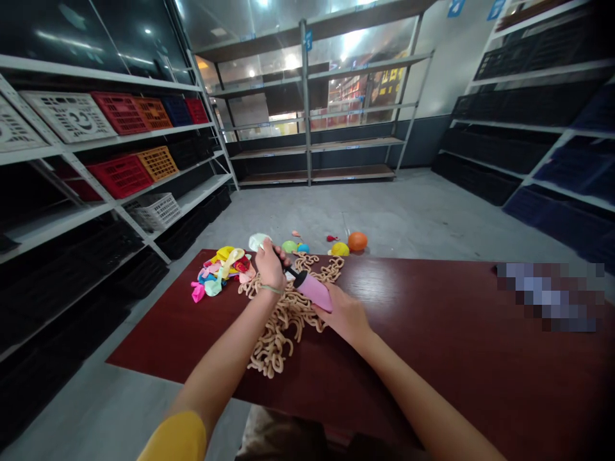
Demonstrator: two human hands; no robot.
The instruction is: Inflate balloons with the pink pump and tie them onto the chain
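My right hand point(346, 315) is wrapped around a pink hand pump point(314, 289) with a black nozzle pointing up and left. My left hand point(270, 265) is closed at the pump's tip, pinching a pale, slack balloon point(258, 241) onto the nozzle. Both hands hover over a tangle of beige looped cord point(281, 323) lying on the dark red table point(432, 358). A pile of limp, uninflated balloons point(220, 271) in yellow, pink, red and blue lies just left of my left hand.
Small inflated balloons sit at the table's far edge and on the floor: green point(289, 246), yellow point(340, 249), orange point(357, 241). Metal shelves with red, orange and white crates point(120, 174) line the left wall. A blurred patch point(550, 296) lies at the table's right.
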